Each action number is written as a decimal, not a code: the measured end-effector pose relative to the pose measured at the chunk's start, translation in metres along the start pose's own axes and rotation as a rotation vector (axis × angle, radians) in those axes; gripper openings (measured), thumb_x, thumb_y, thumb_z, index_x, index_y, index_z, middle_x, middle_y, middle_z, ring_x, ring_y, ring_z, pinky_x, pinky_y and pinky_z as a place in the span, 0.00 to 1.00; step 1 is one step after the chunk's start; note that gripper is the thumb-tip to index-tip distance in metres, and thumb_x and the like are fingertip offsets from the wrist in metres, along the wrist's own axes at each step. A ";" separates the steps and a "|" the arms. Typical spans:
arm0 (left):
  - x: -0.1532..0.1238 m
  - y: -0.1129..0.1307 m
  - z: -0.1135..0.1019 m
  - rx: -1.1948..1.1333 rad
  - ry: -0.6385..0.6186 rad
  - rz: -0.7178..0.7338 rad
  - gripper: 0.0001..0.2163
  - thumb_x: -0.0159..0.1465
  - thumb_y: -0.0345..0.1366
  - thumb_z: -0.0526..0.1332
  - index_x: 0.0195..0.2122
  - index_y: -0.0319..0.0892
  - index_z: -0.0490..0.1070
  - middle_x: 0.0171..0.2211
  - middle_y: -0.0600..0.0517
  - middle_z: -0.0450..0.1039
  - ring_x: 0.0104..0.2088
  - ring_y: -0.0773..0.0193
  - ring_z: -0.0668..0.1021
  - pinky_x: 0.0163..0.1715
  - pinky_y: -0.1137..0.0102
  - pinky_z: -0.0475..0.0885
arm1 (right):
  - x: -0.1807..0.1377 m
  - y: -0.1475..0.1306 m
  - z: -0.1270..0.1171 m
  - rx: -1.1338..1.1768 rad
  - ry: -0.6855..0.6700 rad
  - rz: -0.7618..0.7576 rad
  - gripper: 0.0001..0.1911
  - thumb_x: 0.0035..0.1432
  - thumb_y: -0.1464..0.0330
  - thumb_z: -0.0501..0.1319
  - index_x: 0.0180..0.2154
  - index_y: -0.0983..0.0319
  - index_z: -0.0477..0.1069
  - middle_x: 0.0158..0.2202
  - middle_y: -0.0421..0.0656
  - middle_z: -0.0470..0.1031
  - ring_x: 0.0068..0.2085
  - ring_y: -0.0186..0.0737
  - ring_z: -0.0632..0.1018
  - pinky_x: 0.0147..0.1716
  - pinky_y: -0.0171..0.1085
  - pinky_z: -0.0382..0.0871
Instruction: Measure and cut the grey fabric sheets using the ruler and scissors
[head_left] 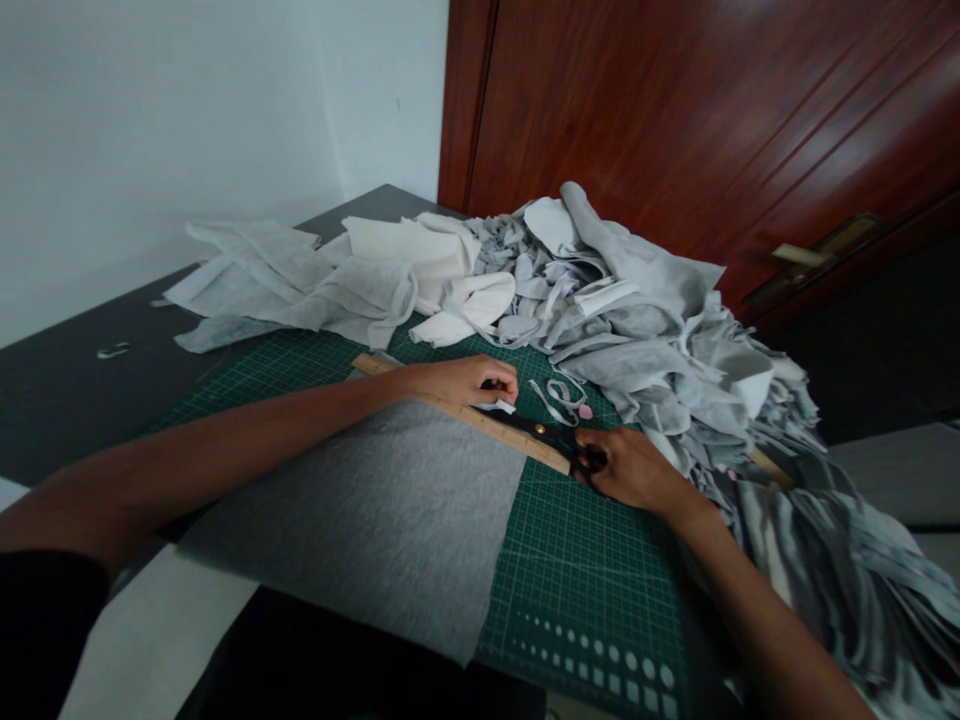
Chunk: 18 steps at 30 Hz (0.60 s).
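My right hand (619,467) grips the handles of black scissors (541,430), whose blades point left along the far edge of a wooden ruler (480,420). The ruler lies across the far end of a grey fabric sheet (375,510). Beyond the ruler, my left hand (476,380) is closed, its fingers pinching a small light fabric edge (499,406) near the blade tips. Fabric and ruler rest on a green cutting mat (592,560); the sheet's near end hangs over the table edge.
A large heap of grey and white fabric scraps (637,330) covers the back and right. Pale fabric pieces (292,280) lie at the back left. Thin cut strips (559,395) curl beyond the scissors. A small dark-and-white object (113,351) sits on the dark table (60,400). Behind stands a wooden door (675,120).
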<state>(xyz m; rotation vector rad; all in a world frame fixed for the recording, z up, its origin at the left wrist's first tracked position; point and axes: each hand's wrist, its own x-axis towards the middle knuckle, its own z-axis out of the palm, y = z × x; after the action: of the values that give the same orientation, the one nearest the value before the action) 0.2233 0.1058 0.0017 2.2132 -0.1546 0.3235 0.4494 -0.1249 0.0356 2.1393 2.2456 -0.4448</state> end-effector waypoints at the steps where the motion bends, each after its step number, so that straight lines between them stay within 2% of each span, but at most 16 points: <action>1: 0.000 0.000 0.000 -0.005 0.002 -0.001 0.08 0.71 0.32 0.62 0.34 0.40 0.75 0.33 0.51 0.75 0.34 0.66 0.75 0.39 0.71 0.66 | 0.000 0.000 0.000 0.000 -0.001 -0.002 0.01 0.56 0.69 0.62 0.32 0.58 0.71 0.27 0.41 0.76 0.29 0.41 0.77 0.31 0.36 0.57; 6: 0.000 0.001 0.000 -0.024 -0.003 -0.040 0.08 0.71 0.31 0.62 0.33 0.40 0.74 0.33 0.52 0.75 0.33 0.66 0.74 0.39 0.72 0.66 | 0.001 0.000 0.000 0.000 -0.001 -0.012 0.00 0.55 0.69 0.61 0.32 0.59 0.71 0.26 0.41 0.76 0.29 0.41 0.76 0.31 0.36 0.56; 18: 0.000 0.002 0.000 -0.005 -0.010 -0.031 0.08 0.71 0.32 0.61 0.34 0.40 0.74 0.34 0.51 0.74 0.34 0.66 0.75 0.40 0.72 0.66 | 0.001 0.002 0.001 -0.008 -0.002 -0.016 0.01 0.56 0.68 0.62 0.32 0.58 0.71 0.27 0.42 0.77 0.30 0.42 0.77 0.31 0.37 0.56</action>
<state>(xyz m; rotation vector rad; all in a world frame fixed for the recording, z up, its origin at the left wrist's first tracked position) 0.2226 0.1045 0.0033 2.2105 -0.1261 0.2946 0.4512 -0.1241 0.0344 2.1181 2.2612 -0.4377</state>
